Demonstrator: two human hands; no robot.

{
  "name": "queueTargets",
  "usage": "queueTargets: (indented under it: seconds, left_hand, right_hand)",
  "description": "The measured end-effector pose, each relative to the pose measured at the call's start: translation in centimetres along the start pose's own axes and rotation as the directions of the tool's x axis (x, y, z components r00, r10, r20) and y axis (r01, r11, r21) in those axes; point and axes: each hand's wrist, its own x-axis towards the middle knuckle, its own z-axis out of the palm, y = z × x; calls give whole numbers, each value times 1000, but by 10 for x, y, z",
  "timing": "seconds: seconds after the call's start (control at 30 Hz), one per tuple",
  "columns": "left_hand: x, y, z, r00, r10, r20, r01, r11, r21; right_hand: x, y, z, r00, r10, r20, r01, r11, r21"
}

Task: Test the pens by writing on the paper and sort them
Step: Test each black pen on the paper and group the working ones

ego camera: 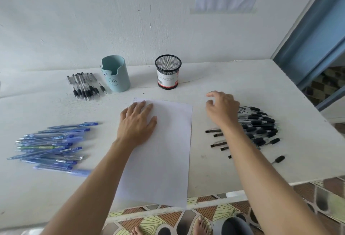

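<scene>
- Paper (168, 150) sits right before you, your left hand (137, 122) flat on its far-left corner; press firmly so it can't slide.
- Your right hand (222, 111) hovers over the black pens (261, 128) right of the paper, fingers loosely curled, holding nothing. Pinch just one.
- Beyond the paper, the blue cup (115, 75) and mesh cup (168, 72) show no pens.

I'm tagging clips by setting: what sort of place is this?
Probably a room at home: a plain white table against a painted wall, patterned floor tiles, and bare feet below.
</scene>
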Motion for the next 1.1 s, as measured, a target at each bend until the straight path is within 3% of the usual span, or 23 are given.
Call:
queueTargets:
  seconds: [0.13,0.27,0.43,0.57,0.63,0.73,0.83,1.0,1.1]
  left_hand:
    - [0,0,0,1000,-4,2,4,1000,11]
    - [0,0,0,1000,-3,1,3,1000,14]
    - [0,-1,2,1000,-10,4,10,1000,13]
    - [-1,-2,2,1000,-5,-13,5,999,-34]
    - [-2,-3,1,999,3,-34,-6,996,-94]
    - [-2,-7,1,997,-9,-75,-7,978,-210]
    - [-2,-11,2,992,-21,-125,-17,956,-294]
    - [-2,-10,2,990,-3,-137,-38,954,-297]
    - [-6,-5,0,991,18,-135,-39,986,-160]
  right_hand:
    - [16,34,-5,973,225,49,-216,966,-142]
    - [20,44,-3,973,224,-47,-228,968,-109]
    - [20,23,-5,977,-49,-208,32,996,-84]
    - [9,-25,-7,918,-314,-243,324,946,1]
    - [-3,-51,-4,942,-302,-146,325,929,176]
    - [-17,-75,10,971,-196,138,130,914,384]
    - [-30,-87,32,937,-136,321,-15,904,427]
    - [-36,-87,51,946,-118,301,-33,891,454]
    - [-37,-78,53,962,-182,205,96,924,370]
